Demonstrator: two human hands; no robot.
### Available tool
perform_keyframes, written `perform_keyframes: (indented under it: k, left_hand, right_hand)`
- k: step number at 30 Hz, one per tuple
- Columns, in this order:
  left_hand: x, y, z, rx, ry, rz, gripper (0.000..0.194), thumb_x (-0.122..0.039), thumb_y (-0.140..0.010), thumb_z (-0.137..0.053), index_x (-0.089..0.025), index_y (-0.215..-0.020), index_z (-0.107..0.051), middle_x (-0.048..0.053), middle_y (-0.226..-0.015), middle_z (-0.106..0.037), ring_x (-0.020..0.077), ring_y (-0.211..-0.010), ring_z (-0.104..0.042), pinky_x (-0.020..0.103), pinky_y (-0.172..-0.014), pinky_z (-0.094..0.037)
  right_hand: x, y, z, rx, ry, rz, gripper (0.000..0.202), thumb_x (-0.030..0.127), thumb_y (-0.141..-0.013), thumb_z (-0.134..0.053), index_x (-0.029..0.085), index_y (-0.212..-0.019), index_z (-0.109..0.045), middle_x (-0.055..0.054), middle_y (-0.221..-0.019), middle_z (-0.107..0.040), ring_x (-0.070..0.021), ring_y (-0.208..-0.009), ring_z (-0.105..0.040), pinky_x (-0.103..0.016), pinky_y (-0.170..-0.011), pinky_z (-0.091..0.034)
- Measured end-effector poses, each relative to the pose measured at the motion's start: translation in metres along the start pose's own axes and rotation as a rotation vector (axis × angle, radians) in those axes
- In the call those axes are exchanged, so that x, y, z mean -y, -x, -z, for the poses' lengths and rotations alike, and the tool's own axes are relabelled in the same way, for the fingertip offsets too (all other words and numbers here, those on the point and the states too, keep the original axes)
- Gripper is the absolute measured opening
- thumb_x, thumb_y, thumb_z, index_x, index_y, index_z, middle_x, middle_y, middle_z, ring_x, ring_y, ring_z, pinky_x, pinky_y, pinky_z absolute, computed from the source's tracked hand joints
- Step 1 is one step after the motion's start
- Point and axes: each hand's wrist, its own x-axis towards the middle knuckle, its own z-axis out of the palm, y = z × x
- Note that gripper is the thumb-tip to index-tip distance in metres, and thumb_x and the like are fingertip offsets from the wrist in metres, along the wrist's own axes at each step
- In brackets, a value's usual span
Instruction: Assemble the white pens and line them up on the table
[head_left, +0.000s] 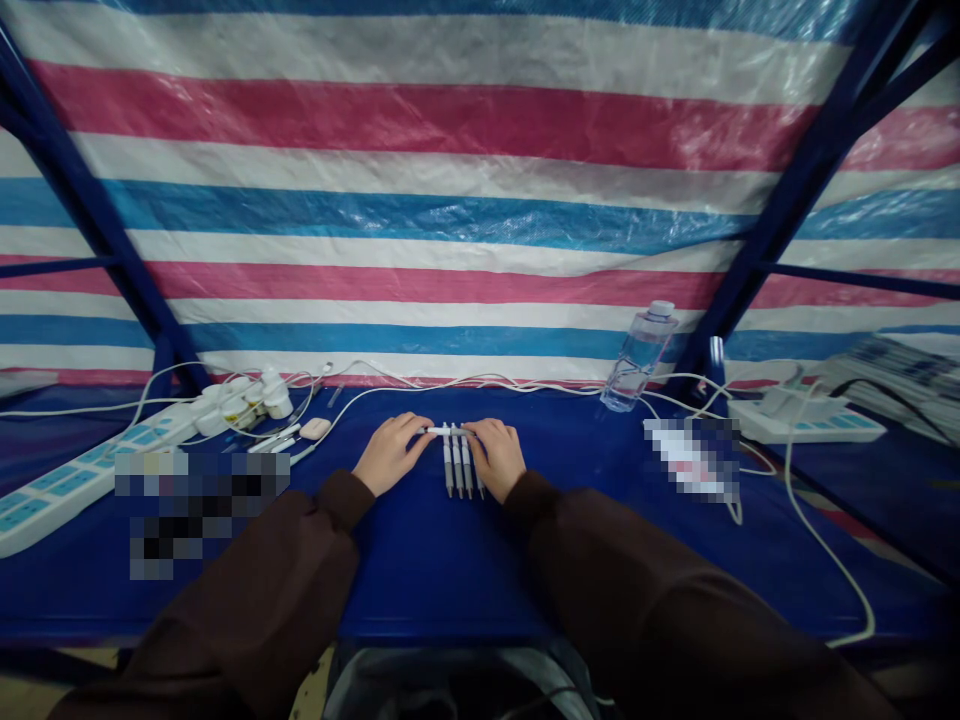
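A white and grey pen (444,431) is held sideways between my two hands, one at each end. My left hand (391,452) pinches its left end between thumb and fingers. At the other end, the fingers of my right hand (496,455) close on the pen. Just below it, several similar pens (458,468) lie side by side on the blue table (442,570), their dark tips toward me. My right hand partly covers the rightmost of these.
At left lie a long power strip (90,470) with white plugs (244,398) and a small white case (315,428). A water bottle (637,360) stands tilted in view at back right, near another power strip (810,420). Cables run along the back. Striped sheeting (450,200) hangs behind.
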Motion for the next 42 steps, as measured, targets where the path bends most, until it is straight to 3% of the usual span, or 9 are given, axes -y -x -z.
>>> perform_keyframes:
  k: [20,35,42]
  left_hand:
    - [-0.0004,0.0005,0.0011,0.086,-0.076,-0.020,0.026,-0.032,-0.092,-0.034,-0.019,-0.097,-0.056,0.004,-0.088,-0.061,0.0169,-0.085,-0.058,0.030,-0.078,-0.045]
    - [-0.0022,0.0026,0.0020,0.134,-0.152,0.005,0.027,-0.036,-0.092,-0.032,-0.021,-0.095,-0.054,0.001,-0.085,-0.063,0.0152,-0.077,-0.061,0.025,-0.066,-0.042]
    - [-0.0038,0.0036,0.0003,0.162,-0.144,0.039,0.029,-0.041,-0.091,-0.033,-0.022,-0.087,-0.054,-0.002,-0.068,-0.063,0.0138,-0.062,-0.060,0.023,-0.054,-0.034]
  right_hand:
    - [-0.0043,0.0002,0.0005,-0.018,0.098,0.067,0.027,0.021,-0.092,-0.038,0.022,-0.106,-0.062,-0.006,-0.107,-0.065,-0.0193,-0.106,-0.049,-0.034,-0.083,-0.027]
    - [-0.0045,-0.0036,0.0071,0.038,0.134,0.119,0.029,0.022,-0.093,-0.038,0.022,-0.104,-0.064,-0.005,-0.102,-0.068,-0.0195,-0.101,-0.053,-0.036,-0.084,-0.026]
    - [-0.0095,-0.0035,0.0045,-0.106,0.164,0.235,0.018,0.020,-0.088,-0.048,0.022,-0.094,-0.065,-0.002,-0.090,-0.070,-0.0190,-0.096,-0.054,-0.035,-0.080,-0.028]
